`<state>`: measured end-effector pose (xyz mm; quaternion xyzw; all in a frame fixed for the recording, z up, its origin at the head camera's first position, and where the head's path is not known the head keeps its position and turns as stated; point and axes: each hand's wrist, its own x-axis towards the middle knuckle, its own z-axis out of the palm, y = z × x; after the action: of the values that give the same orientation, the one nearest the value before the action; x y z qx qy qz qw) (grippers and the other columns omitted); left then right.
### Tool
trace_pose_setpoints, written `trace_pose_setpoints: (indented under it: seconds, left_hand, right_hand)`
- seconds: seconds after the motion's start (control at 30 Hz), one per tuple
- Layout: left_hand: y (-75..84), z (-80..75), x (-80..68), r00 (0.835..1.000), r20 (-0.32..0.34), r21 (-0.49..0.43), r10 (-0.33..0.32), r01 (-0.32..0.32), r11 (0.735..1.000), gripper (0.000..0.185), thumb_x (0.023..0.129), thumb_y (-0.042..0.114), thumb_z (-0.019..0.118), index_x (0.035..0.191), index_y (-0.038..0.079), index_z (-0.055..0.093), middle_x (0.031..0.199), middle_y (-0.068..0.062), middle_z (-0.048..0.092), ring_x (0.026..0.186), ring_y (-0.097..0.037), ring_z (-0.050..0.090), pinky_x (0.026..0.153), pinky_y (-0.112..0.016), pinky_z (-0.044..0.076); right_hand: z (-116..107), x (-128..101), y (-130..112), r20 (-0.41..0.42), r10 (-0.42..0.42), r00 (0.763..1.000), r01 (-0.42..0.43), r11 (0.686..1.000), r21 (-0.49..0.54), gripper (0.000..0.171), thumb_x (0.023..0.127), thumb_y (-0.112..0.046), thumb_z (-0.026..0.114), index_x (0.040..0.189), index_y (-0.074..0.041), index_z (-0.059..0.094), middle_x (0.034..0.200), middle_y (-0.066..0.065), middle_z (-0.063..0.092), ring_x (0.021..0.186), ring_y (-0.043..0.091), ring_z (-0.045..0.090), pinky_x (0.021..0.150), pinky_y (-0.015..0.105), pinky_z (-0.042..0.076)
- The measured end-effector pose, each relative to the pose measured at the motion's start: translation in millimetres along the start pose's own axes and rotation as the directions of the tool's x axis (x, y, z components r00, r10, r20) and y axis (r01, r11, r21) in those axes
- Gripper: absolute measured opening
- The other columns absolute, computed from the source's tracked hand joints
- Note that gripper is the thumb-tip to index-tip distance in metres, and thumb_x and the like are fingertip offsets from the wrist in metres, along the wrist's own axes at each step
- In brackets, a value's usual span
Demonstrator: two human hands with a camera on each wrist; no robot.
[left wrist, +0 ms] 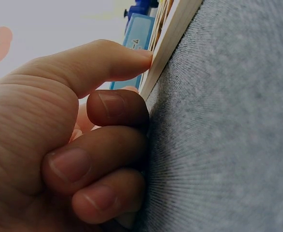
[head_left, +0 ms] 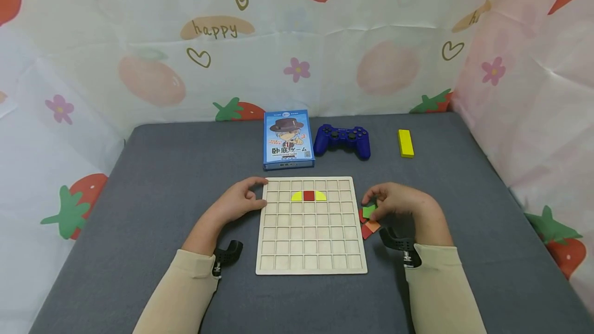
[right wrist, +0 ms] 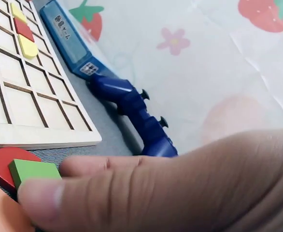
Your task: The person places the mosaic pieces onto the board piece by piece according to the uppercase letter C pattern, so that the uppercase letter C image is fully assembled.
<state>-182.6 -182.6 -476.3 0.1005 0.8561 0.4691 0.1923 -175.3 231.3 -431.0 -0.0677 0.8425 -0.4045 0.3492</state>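
A wooden grid board (head_left: 311, 244) lies in the middle of the grey table. In its second row sit a red square (head_left: 309, 196) and two yellow quarter-round pieces (head_left: 297, 196), one on each side of it. My left hand (head_left: 242, 201) rests at the board's left edge (left wrist: 168, 46), thumb tip and index finger against the wood, the other fingers curled on the cloth. My right hand (head_left: 394, 202) is just right of the board over a small pile of pieces. It pinches a green square (head_left: 368, 211) (right wrist: 33, 170) that lies on a red piece (right wrist: 1, 164) beside an orange one (head_left: 373, 227).
Behind the board lie a blue card box (head_left: 287, 139), a blue game controller (head_left: 342, 139) and a yellow block (head_left: 406, 143). A strawberry-print curtain (head_left: 139, 55) walls the table at the back and on both sides.
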Motion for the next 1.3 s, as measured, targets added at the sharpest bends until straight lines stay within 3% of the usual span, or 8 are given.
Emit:
trace_pose_setpoints:
  seconds: [0.27,0.73,1.0,1.3]
  left_hand:
    - [0.5,0.1,0.6,1.000,-0.005,0.000,-0.002,0.002,1.000,0.059,0.095,0.020,0.074,0.149,0.013,0.050,0.056,0.002,0.042,0.044,-0.013,0.035,0.051,-0.029,0.031]
    - [1.6,0.1,0.2,1.000,-0.005,0.006,-0.012,0.012,1.000,0.060,0.095,0.019,0.074,0.149,0.011,0.050,0.056,0.002,0.042,0.044,-0.013,0.036,0.051,-0.029,0.031]
    - [1.3,0.1,-0.2,1.000,-0.009,0.006,-0.016,0.016,1.000,0.060,0.095,0.019,0.074,0.149,0.011,0.050,0.057,0.002,0.042,0.045,-0.013,0.036,0.051,-0.029,0.031]
    - [1.3,-0.5,-0.7,1.000,-0.003,0.001,-0.010,0.010,1.000,0.060,0.095,0.018,0.074,0.149,0.010,0.050,0.056,0.003,0.041,0.044,-0.012,0.035,0.051,-0.029,0.031]
  right_hand:
    - [1,0,2,0.033,0.012,0.999,-0.012,1.000,-0.010,0.034,0.082,-0.001,0.078,0.111,-0.003,0.059,0.066,0.000,0.052,0.052,0.011,0.036,0.049,0.027,0.027]
    - [3,4,3,0.001,0.011,1.000,-0.011,0.999,-0.046,0.023,0.083,-0.004,0.074,0.105,-0.004,0.068,0.071,-0.001,0.056,0.051,0.011,0.033,0.048,0.026,0.027]
    - [5,8,1,-0.061,-0.023,0.998,0.020,0.998,-0.057,0.023,0.083,-0.005,0.073,0.106,-0.001,0.070,0.063,-0.003,0.047,0.048,0.010,0.030,0.048,0.025,0.026]
    - [8,14,-1,-0.191,-0.102,0.976,0.087,0.992,-0.086,0.029,0.086,-0.004,0.067,0.113,0.006,0.067,0.062,-0.001,0.045,0.055,0.013,0.038,0.054,0.029,0.031]
